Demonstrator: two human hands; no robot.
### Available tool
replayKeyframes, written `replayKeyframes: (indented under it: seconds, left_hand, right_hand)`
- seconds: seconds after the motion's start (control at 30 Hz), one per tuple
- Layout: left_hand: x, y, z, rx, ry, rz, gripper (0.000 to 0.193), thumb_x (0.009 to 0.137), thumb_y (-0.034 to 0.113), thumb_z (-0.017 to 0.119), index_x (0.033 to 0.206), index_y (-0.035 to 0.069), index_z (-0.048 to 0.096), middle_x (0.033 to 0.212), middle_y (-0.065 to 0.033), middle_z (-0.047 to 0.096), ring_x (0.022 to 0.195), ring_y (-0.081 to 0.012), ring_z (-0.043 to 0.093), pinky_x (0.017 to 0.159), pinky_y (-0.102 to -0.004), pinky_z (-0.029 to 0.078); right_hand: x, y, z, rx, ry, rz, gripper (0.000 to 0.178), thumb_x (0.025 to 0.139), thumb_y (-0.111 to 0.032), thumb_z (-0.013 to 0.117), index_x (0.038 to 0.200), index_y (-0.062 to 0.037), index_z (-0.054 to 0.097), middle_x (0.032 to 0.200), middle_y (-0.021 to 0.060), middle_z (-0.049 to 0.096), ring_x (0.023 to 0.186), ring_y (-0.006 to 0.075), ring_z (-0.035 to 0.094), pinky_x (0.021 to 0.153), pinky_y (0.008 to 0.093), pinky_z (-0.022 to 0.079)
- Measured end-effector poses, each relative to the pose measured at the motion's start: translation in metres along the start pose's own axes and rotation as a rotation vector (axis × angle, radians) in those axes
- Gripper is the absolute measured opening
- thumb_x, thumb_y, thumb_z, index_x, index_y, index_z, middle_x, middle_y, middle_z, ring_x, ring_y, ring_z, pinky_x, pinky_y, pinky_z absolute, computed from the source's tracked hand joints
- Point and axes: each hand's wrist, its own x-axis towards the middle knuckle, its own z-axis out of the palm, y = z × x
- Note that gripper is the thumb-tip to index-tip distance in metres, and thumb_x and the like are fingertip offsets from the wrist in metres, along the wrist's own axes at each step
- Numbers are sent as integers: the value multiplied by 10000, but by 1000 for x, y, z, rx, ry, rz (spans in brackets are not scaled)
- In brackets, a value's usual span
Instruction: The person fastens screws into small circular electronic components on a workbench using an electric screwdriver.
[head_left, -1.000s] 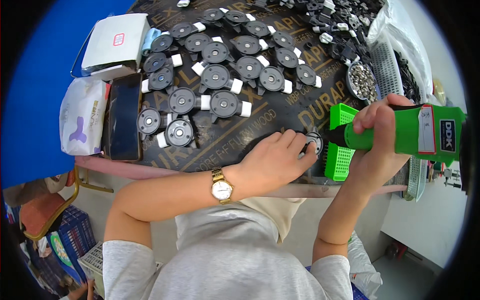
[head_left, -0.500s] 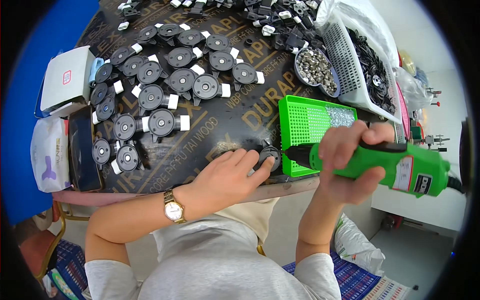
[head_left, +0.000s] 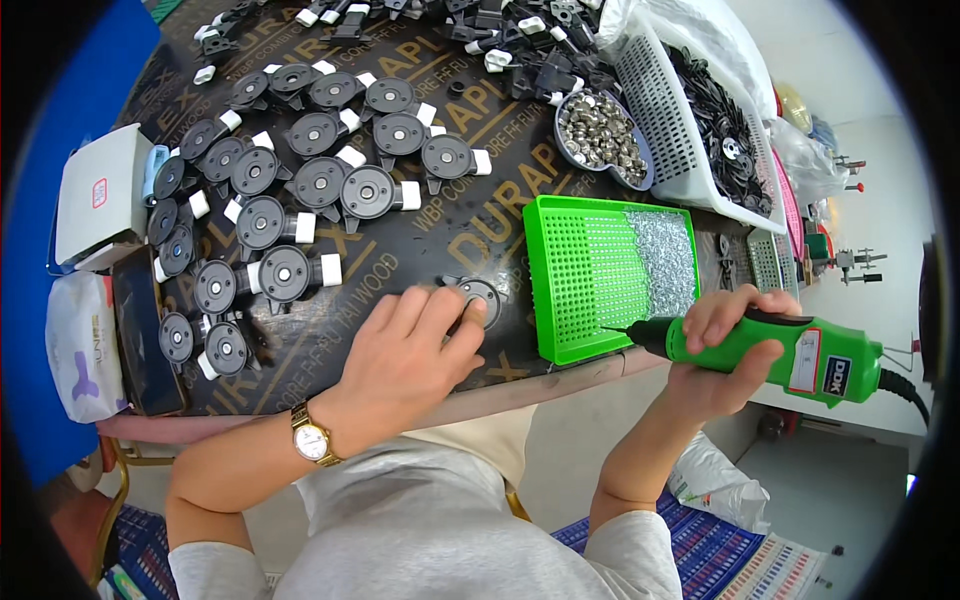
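Observation:
My left hand (head_left: 415,340) lies on the dark table with its fingers curled round a black round plastic part (head_left: 481,300), thumb against its near side. Part of that piece is hidden under the fingers. A green electric screwdriver (head_left: 780,352) is gripped in my right hand (head_left: 728,345), its cord trailing off to the right. Its thin bit points left over the near part of a green perforated tray (head_left: 545,345). Small silvery screws (head_left: 665,262) cover the tray's right side.
Several finished-looking black round parts (head_left: 285,272) with white tabs stand at left. A bowl of metal caps (head_left: 603,138), a white basket (head_left: 668,130) of black pieces and a heap of black fittings (head_left: 520,50) lie beyond. A white box (head_left: 100,200) sits at far left.
The screwdriver has moved right, away from the black part, and its bit is now over the tray. My left hand keeps hold of the part, slightly further left. The whole view has shifted.

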Motion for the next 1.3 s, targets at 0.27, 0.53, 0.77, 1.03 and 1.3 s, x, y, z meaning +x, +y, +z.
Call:
replayKeyframes:
  seconds: [0.27,0.53,0.77,1.03,1.3]
  left_hand:
    - [8,-2,0,-69,-14,18,513,611,178,752,1052,22,540,1257,-168,465,1105,-335,491,822,-387,440]
    - [7,-3,-2,-61,-31,0,478,634,182,731,1045,33,537,1212,-180,468,1067,-315,489,819,-375,438]
    - [8,-6,0,-84,-15,-3,493,652,179,729,1077,32,528,1174,-194,461,1009,-327,486,818,-388,453]
    - [2,-8,5,-74,61,-42,533,635,162,752,1107,31,543,1176,-193,471,991,-334,522,825,-377,466]
    - [2,-9,8,-35,88,-31,507,674,194,724,1112,24,535,1179,-208,474,992,-335,531,810,-373,482]
  right_hand:
    - [-11,6,-11,0,8,15,474,841,-403,619,1053,-45,390,603,67,473,445,125,424,399,224,349]
    - [-13,7,-14,14,22,35,474,834,-400,630,1043,-49,389,611,68,476,454,126,429,399,225,355]
    - [-17,5,-5,-90,-84,-76,473,827,-375,650,1056,-46,401,634,62,477,477,132,442,414,231,373]
    - [14,-8,20,311,-136,-100,422,914,-407,465,1108,-33,432,708,37,450,510,103,414,518,239,339]
    - [22,34,75,417,-321,-118,402,923,-391,456,1110,-36,441,700,57,473,494,116,418,504,272,362]
